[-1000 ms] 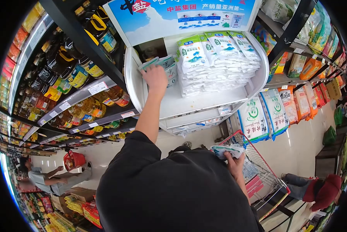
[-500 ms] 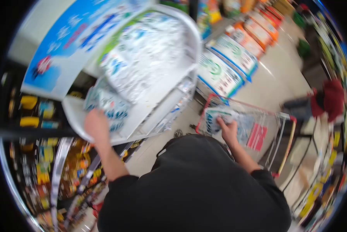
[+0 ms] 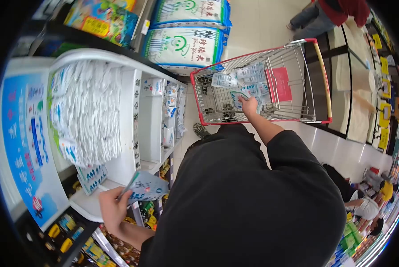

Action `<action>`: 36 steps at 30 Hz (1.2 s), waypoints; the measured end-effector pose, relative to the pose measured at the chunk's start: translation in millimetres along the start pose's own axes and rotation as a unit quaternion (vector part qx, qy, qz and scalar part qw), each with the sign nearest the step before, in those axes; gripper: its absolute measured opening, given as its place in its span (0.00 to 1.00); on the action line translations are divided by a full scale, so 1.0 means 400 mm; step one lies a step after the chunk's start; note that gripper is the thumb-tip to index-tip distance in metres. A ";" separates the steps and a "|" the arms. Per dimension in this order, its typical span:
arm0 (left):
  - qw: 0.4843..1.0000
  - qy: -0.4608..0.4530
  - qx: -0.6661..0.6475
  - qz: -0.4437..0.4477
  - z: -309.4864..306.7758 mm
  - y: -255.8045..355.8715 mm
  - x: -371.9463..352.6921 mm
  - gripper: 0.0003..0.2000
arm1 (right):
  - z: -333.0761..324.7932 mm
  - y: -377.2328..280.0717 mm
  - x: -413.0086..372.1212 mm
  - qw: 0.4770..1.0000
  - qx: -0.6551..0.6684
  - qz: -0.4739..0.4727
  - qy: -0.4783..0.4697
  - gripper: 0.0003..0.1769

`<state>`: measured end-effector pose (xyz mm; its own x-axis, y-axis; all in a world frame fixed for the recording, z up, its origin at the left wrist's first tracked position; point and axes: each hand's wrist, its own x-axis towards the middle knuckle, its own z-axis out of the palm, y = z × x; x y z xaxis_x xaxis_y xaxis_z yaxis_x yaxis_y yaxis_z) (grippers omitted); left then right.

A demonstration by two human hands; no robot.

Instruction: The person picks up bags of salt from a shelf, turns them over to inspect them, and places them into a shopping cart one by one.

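Observation:
My left hand (image 3: 113,208) is closed on one end of a flat white-and-blue plastic packet (image 3: 149,187), held just off the front corner of the white display rack (image 3: 127,111). Inside the rack, a row of similar packets (image 3: 90,115) stands tightly packed, and a loose packet (image 3: 92,178) lies near its lower end. Over on the right, my right hand (image 3: 249,106) reaches into the shopping cart (image 3: 217,118) and grips the edge of another packet (image 3: 238,96). Several more packets (image 3: 250,73) lie in the cart beside it.
Big rice bags (image 3: 181,46) are stacked beyond the rack. A blue sign board (image 3: 28,147) runs along the rack's left side. One person (image 3: 319,20) stands past the cart; other people (image 3: 364,204) are at lower right. Bottled goods fill shelves (image 3: 106,244) below the rack.
The view has turned, bringing the cart to upper right. My left hand has lifted a packet out from the rack. My right hand still holds a packet at the cart.

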<state>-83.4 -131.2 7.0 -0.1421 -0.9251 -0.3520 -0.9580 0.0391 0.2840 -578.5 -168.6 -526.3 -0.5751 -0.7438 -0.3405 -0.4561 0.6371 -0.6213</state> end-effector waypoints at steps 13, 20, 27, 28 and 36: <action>0.994 -0.012 -0.033 0.102 0.721 0.309 0.681 0.13 | 0.127 0.273 0.198 0.981 0.042 0.176 0.068 0.25; 0.986 -0.070 -0.040 0.147 1.196 0.428 0.998 0.12 | 0.105 0.375 0.114 0.932 -0.026 0.357 0.054 0.18; 0.966 -0.224 -0.033 0.122 1.531 0.569 1.092 0.12 | -0.078 0.246 -0.001 0.937 0.228 0.242 -0.108 0.14; 0.957 -0.271 -0.035 0.099 1.543 0.588 1.088 0.13 | -0.096 0.246 -0.015 0.951 0.192 0.202 -0.137 0.14; 0.907 -0.321 -0.168 0.217 1.356 0.553 0.960 0.12 | -0.115 0.245 -0.045 0.978 0.041 0.116 -0.171 0.18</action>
<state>-484.8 -272.8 -549.0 -0.7058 -0.4351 -0.5590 -0.6635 0.1294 0.7369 -643.9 -83.5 -548.6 -0.3900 -0.6144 -0.6859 -0.2767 0.7887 -0.5490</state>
